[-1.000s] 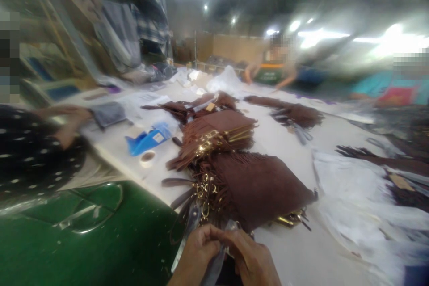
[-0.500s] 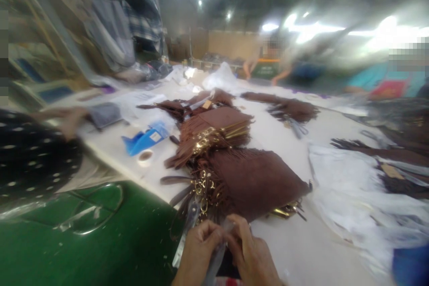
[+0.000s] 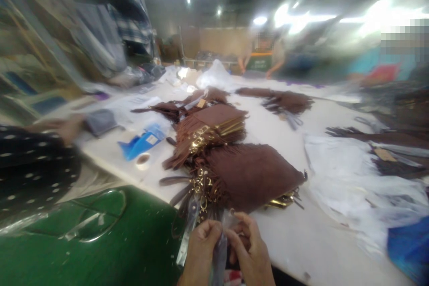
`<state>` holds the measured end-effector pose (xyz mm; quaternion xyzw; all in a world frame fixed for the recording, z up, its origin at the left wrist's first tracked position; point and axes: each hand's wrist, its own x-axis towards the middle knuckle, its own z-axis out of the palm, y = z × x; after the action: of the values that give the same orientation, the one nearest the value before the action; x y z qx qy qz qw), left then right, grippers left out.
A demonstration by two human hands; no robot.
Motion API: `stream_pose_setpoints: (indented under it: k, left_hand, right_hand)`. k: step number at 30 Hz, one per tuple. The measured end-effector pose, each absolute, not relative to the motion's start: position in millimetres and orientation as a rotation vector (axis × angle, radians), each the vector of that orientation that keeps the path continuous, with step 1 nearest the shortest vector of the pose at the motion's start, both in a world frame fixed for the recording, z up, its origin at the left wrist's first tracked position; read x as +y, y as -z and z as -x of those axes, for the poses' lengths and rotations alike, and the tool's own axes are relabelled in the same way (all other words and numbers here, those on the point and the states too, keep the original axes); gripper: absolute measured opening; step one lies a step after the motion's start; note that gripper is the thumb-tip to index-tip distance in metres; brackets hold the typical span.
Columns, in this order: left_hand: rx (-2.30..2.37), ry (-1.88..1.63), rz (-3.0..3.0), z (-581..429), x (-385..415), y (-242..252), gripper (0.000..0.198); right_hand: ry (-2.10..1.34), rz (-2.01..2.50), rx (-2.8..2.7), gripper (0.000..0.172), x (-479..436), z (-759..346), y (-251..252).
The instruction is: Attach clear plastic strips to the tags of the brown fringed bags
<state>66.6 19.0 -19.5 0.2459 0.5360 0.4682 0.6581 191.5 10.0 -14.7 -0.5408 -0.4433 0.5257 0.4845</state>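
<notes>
At the bottom centre, my left hand (image 3: 203,242) is closed, thumb against fingers, on a narrow clear plastic sleeve (image 3: 219,257). My right hand (image 3: 250,243) pinches the upper part of the same sleeve, close beside the left. A small gold-coloured metal piece shows at the right fingertips; how it is attached cannot be made out. Just beyond my hands lies a stack of brown fringed pouches (image 3: 258,174), with gold clasps (image 3: 203,183) and wrist straps (image 3: 174,181) at its left side. Another clear plastic strip (image 3: 187,232) hangs from those straps over the table edge.
More brown pouches (image 3: 214,118) are stacked behind. A blue tape dispenser (image 3: 142,140) and a tape roll (image 3: 143,161) lie on the left. White plastic bags (image 3: 338,170) cover the right side. Co-workers stand around the table; one dotted sleeve (image 3: 36,170) is at the left.
The view has shifted slightly. My right fingers have opened out a little around the top of the sleeve, and the gold-coloured piece now shows there. Both hands still hold the sleeve.
</notes>
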Motion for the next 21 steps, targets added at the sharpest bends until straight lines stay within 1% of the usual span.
stream_pose_setpoints:
  k: [3, 5, 8, 11, 16, 21]
  left_hand:
    - [1.155, -1.080, -0.508, -66.8, 16.9, 14.6, 0.038]
    - [1.105, -1.081, -0.509, -66.5, 15.0, 8.2, 0.033]
    - [1.047, -1.087, -0.495, -65.9, 13.1, -3.7, 0.025]
    - [1.036, -1.094, -0.450, -65.3, 13.1, -11.0, 0.018]
    - [0.949, -1.053, -0.372, -63.5, 16.5, -12.5, 0.016]
    - [0.938, -1.010, -0.262, -61.0, 19.2, -14.9, 0.015]
  right_hand:
    - [-1.374, 1.237, -0.990, 0.043, 8.4, -196.4, 10.6]
    - [-1.436, 1.183, -0.995, 0.039, 7.7, -200.0, 5.6]
    - [-1.546, 1.118, -1.052, 0.030, 7.4, -206.8, -2.4]
    - [-1.622, 1.091, -1.178, 0.028, 8.2, -214.4, -7.2]
    - [-1.493, 1.108, -1.431, 0.025, 12.9, -216.9, -5.3]
    - [-1.457, 1.121, -1.429, 0.023, 16.5, -208.3, 5.4]
